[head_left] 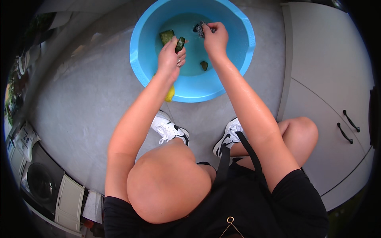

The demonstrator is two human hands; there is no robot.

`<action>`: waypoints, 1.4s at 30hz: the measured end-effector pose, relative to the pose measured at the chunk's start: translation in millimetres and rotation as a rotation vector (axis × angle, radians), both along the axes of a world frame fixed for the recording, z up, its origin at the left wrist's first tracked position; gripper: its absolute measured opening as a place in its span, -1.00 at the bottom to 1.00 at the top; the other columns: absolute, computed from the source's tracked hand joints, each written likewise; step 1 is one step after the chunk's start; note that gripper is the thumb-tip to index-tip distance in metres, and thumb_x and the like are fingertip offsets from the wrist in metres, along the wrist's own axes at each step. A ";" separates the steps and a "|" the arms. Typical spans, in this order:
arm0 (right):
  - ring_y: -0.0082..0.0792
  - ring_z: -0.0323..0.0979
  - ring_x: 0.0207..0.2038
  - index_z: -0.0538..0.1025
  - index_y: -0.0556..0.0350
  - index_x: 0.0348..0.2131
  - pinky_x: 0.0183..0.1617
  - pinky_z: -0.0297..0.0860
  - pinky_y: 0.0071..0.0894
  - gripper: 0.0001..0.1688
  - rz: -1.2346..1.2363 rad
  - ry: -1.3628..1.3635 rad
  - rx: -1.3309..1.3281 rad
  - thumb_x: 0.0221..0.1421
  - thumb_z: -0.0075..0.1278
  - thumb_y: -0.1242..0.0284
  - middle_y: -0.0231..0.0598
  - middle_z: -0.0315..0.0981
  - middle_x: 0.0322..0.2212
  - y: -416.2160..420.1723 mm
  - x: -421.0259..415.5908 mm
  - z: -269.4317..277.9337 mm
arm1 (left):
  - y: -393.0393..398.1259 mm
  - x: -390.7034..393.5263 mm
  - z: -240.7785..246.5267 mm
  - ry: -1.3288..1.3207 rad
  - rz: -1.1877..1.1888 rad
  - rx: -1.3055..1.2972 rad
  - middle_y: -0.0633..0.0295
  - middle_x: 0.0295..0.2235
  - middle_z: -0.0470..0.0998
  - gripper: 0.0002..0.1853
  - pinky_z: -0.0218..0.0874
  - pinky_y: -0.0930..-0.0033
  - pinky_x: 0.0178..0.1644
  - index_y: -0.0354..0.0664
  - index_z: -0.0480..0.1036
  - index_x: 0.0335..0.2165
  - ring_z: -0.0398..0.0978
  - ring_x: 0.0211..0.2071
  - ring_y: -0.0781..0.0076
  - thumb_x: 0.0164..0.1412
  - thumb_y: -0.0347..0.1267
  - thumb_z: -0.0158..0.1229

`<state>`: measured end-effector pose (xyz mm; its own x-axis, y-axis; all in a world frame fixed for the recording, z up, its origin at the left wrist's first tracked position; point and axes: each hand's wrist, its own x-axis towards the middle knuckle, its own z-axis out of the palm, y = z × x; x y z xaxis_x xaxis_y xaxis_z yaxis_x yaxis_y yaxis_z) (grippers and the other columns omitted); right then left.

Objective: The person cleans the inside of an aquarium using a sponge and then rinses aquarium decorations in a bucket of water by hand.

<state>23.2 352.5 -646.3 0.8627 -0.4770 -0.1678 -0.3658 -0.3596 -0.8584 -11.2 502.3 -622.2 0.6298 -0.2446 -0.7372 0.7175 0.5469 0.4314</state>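
Note:
A light blue plastic tub with some greenish water in its bottom stands on the floor before me. My left hand, a ring on one finger, grips a small dark green glossy piece, perhaps stone or glass. Just beyond it, a larger squarish green piece is partly covered by that hand. In the fingers of my right hand is a grey steel-wool scouring pad, held apart from the left hand. A small brownish-green piece lies in the water nearer to me.
Over the tub's near left rim hangs a yellow cloth, partly behind my left forearm. White cabinets with black handles flank me on the right. A dark front-loading washing machine stands at lower left. My white sneakers rest on the grey floor.

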 end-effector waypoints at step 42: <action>-0.01 0.42 -0.42 0.43 0.15 -0.42 -0.38 0.34 -0.16 -0.91 0.387 -0.466 -0.051 0.06 0.09 0.58 -0.09 0.42 -0.47 46.3 -35.9 42.8 | 18.7 12.7 19.8 0.075 -0.090 -0.125 0.54 -0.72 0.12 -0.70 -0.13 0.60 -0.63 -0.04 0.31 -0.42 -0.01 -0.72 0.71 0.47 -0.23 -0.19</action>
<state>-12.7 398.8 -603.6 0.9522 -0.1112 0.2846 0.2104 -0.4367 -0.8747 1.5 521.0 -602.3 0.5454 -0.3902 -0.7418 0.7938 0.5247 0.3076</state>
